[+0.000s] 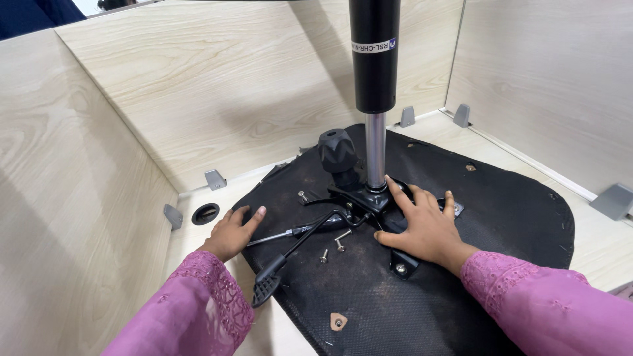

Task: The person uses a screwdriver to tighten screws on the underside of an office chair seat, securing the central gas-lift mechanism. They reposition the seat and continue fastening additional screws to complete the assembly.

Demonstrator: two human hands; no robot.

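Nearest the camera, two pink embroidered sleeves (191, 310) are seen reaching onto an upturned black seat base (508, 217), which lies flat on a pale wooden table (613, 244) enclosed by wooden partition walls (217, 86). The left hand (231, 232) is laid at the seat's left edge, fingers loosely curled and grasping nothing; the tip of a screwdriver (290, 233) lies just to its right, the tool's long axis running left to right toward the middle of the seat. Below it a black lever (280, 264) slants from lower left to upper right, and three loose screws (333, 244) are scattered between the hands (one more sits apart, nearer the knob). The right hand (425, 227) is spread flat, fingers open, pressed on the black metal plate (369, 198) and holding nothing closed within it; it is the nearer hand to the plate. From that plate a chrome rod (376, 148) rises upright into a black cylinder (374, 59), with a black knob (337, 150) just left of it. Farther back, grey brackets (435, 116) are fixed along the walls.
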